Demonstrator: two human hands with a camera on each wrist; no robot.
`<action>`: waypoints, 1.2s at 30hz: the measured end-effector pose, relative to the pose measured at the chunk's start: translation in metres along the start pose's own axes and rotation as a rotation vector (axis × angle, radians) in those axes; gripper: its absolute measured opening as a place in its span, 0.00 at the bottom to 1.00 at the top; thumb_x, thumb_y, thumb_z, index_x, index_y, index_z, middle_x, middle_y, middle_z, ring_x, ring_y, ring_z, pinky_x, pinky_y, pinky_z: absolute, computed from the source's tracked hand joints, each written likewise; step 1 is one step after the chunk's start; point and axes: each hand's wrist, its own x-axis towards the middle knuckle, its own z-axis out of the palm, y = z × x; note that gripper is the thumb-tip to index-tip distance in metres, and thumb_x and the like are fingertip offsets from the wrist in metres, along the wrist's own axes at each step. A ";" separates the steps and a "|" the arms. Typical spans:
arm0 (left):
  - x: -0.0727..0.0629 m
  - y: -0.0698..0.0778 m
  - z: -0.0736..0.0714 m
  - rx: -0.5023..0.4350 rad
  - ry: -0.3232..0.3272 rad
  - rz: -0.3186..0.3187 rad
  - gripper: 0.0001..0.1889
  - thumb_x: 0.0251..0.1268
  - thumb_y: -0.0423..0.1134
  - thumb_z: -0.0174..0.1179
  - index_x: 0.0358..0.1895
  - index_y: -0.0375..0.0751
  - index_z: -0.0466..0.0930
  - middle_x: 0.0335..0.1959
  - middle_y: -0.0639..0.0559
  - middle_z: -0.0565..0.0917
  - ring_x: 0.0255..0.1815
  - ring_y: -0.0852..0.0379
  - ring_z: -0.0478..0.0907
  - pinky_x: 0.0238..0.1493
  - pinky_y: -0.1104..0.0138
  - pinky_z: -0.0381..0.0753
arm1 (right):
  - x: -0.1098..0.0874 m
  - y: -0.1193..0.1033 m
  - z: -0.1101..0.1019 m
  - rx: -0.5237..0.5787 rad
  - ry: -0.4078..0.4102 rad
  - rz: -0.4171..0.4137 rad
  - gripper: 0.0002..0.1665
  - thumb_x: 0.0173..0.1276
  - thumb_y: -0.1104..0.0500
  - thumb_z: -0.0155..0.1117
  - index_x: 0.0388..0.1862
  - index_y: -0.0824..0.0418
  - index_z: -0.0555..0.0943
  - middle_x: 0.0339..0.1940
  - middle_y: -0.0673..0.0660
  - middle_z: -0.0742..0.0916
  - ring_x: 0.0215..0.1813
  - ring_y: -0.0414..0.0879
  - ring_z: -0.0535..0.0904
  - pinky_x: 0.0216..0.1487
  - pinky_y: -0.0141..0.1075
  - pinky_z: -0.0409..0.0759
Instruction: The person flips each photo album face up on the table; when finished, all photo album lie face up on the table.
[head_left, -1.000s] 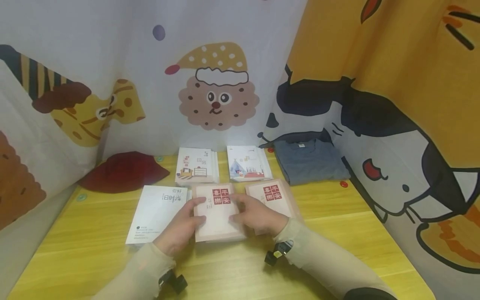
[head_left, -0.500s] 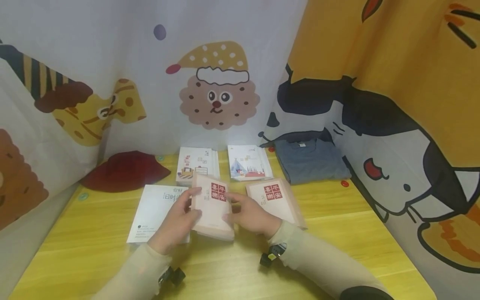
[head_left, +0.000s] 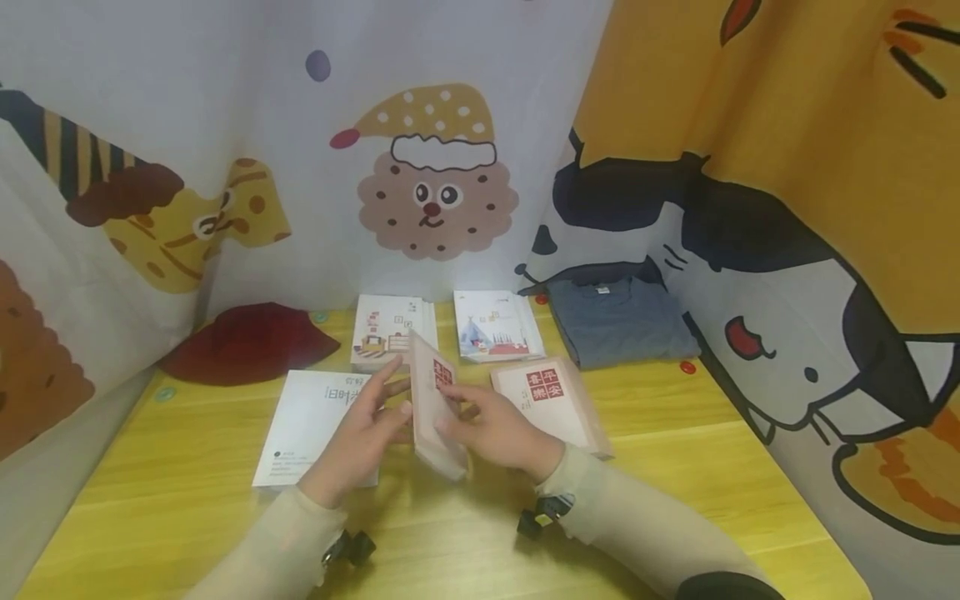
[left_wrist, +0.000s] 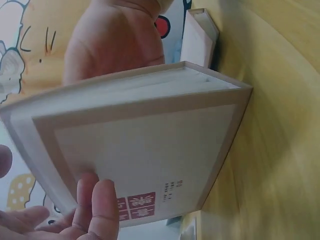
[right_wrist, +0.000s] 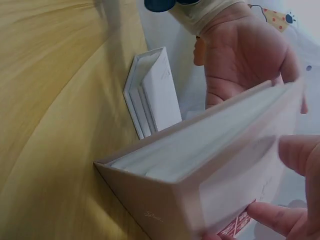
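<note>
A thick pale-pink book [head_left: 435, 417] with a red four-character print stands tilted near upright between my hands. My right hand [head_left: 498, 425] grips it, its thumb and fingertips on the printed cover. On the far face, my left hand [head_left: 356, 437] touches the cover with loosely extended fingertips. In the left wrist view these left fingers [left_wrist: 102, 207] lie by a red print on the book [left_wrist: 150, 150], the left thumb apart from it. The right wrist view shows the book [right_wrist: 225, 150] with its page edges upward and the left palm [right_wrist: 245, 60] behind.
A matching pink book [head_left: 551, 408] lies to the right, a white book [head_left: 300, 442] to the left. Behind are two stacks of illustrated white books [head_left: 386, 333], a dark red hat [head_left: 251, 346] and a folded grey-blue shirt [head_left: 622, 321]. Printed curtains [head_left: 300, 208] border the yellow table [head_left: 675, 483].
The book has turned from lying face-up to nearly on edge, its printed cover now facing right. The left fingers have loosened from its edge. Surrounding things have stayed put.
</note>
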 end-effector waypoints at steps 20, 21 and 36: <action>0.009 -0.031 0.015 0.217 -0.124 -0.154 0.38 0.74 0.46 0.66 0.82 0.43 0.61 0.80 0.36 0.67 0.77 0.31 0.68 0.74 0.38 0.71 | -0.006 -0.002 -0.016 0.305 -0.001 0.030 0.49 0.81 0.50 0.62 0.90 0.43 0.45 0.77 0.69 0.73 0.63 0.61 0.84 0.54 0.48 0.89; 0.009 -0.031 0.015 0.236 -0.122 -0.157 0.39 0.73 0.46 0.67 0.82 0.41 0.62 0.80 0.36 0.66 0.78 0.31 0.66 0.76 0.37 0.67 | -0.006 -0.002 -0.017 0.278 0.010 0.038 0.51 0.79 0.52 0.64 0.89 0.43 0.46 0.77 0.68 0.74 0.61 0.58 0.85 0.55 0.46 0.89; 0.012 -0.036 0.012 0.335 -0.038 -0.202 0.39 0.75 0.43 0.64 0.83 0.39 0.59 0.80 0.29 0.63 0.78 0.29 0.65 0.78 0.38 0.64 | -0.007 0.012 -0.020 0.010 -0.019 0.116 0.46 0.67 0.61 0.70 0.83 0.55 0.67 0.65 0.58 0.85 0.56 0.45 0.82 0.65 0.46 0.80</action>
